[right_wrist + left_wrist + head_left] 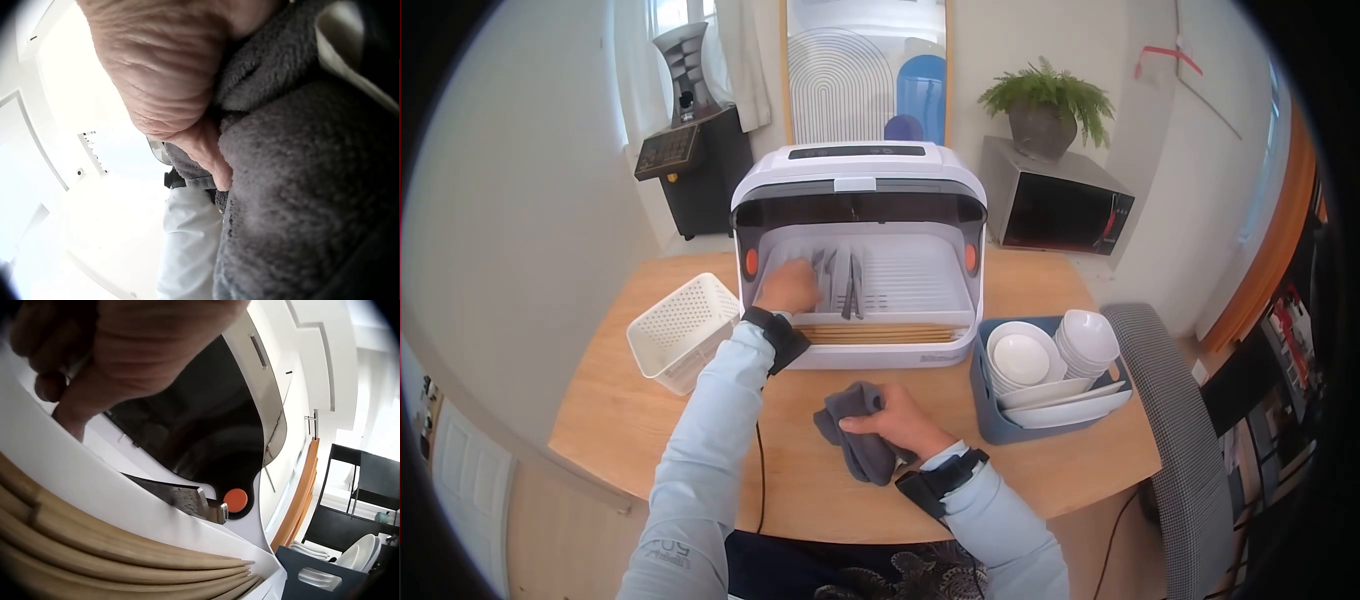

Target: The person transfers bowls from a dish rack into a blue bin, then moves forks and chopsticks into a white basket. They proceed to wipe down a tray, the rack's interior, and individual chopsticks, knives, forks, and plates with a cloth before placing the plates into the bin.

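Note:
My left hand (790,288) reaches into the left end of the white tray (920,285) inside a white cabinet, beside several metal utensils (852,287). Its fingers bend down behind the tray's front wall in the left wrist view, where the hand (137,350) hides whether it holds anything. Over the table, my right hand (905,422) grips a bunched dark grey cloth (860,440), with the thumb on top. The cloth (300,181) fills much of the right wrist view, pressed against the hand (169,69).
Wooden chopsticks (880,335) lie along the cabinet's front ledge. A white perforated basket (685,330) stands left of the cabinet (860,357). To the right is a blue-grey bin (1025,430) of white bowls and plates. A black cord (761,470) crosses the table (795,500).

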A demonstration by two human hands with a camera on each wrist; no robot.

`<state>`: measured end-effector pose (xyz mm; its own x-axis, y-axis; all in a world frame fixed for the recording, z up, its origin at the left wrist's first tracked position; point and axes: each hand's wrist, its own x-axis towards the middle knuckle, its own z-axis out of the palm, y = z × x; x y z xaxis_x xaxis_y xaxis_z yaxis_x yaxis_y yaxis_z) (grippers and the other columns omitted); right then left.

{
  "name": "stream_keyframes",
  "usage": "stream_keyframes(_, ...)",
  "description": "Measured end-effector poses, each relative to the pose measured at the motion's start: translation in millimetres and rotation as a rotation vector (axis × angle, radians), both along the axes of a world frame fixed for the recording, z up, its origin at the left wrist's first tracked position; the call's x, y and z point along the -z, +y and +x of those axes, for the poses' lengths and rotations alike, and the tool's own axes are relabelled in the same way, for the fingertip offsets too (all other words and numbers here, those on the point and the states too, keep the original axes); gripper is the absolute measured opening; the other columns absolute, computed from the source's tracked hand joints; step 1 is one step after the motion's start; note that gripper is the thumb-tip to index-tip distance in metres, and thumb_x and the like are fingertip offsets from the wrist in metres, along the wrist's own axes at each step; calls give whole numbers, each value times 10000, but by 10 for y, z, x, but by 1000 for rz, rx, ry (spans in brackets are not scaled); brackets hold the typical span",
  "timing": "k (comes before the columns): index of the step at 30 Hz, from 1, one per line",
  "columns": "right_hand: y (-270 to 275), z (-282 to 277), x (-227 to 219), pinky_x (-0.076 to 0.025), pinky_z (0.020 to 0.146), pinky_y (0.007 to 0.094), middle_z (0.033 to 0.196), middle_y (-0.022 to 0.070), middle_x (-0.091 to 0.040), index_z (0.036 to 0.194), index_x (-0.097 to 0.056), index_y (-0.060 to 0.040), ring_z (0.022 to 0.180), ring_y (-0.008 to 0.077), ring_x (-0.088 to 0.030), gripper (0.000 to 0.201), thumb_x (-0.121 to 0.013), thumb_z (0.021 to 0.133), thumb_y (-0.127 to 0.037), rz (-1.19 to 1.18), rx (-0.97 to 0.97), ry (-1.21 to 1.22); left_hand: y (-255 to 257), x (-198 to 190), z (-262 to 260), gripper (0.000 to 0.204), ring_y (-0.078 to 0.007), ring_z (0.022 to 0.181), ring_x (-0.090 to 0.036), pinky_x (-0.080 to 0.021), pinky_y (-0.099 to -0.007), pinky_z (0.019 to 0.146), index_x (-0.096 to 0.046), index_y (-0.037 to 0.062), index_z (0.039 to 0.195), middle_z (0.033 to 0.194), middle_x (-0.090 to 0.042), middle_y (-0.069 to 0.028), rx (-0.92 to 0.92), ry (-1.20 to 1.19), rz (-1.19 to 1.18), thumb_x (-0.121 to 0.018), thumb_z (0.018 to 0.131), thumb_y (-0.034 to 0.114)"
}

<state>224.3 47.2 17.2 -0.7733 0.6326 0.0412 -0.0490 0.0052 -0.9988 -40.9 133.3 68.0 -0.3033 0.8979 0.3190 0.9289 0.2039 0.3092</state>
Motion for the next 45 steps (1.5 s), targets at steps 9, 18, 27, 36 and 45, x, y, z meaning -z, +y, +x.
stream_keyframes(9,-16,29,-79,-496,798,301,960,102,-699,1065,-665,53,856,154,-635,364,-782,763,-114,-25,-8,-26,317,-219,96,221,-313,704,-674,-526,-391,644,-694,-30,816,790,-690,-187,123,-43,-494,-582,782,156)
stream_keyframes(18,-14,45,-125,-492,811,296,970,109,-701,1081,-660,48,869,163,-644,359,-771,776,-106,-31,-31,-75,613,-283,23,198,-282,518,-617,-488,-370,508,-677,-26,606,588,-639,-156,39,-159,-416,-629,702,141)
stream_keyframes(27,10,46,-104,-502,811,304,968,99,-697,1075,-663,41,878,163,-642,382,-788,777,-162,-27,-40,-76,873,-290,63,236,-311,673,-697,-539,-393,618,-686,-61,838,756,-693,-198,7,-164,-387,-547,779,121)
stream_keyframes(36,15,39,-62,-496,784,302,922,107,-706,1043,-668,43,828,169,-649,336,-763,773,-133,-16,-8,-36,909,-263,88,192,-280,651,-701,-546,-379,579,-686,-57,774,683,-678,-179,36,-109,-348,-584,775,105)
stream_keyframes(45,23,30,-14,-496,777,309,900,131,-709,1013,-675,44,814,194,-662,322,-764,763,-139,69,20,-39,881,-304,69,193,-291,604,-679,-541,-367,581,-684,-55,823,716,-685,-174,-49,-147,-370,-603,743,100)
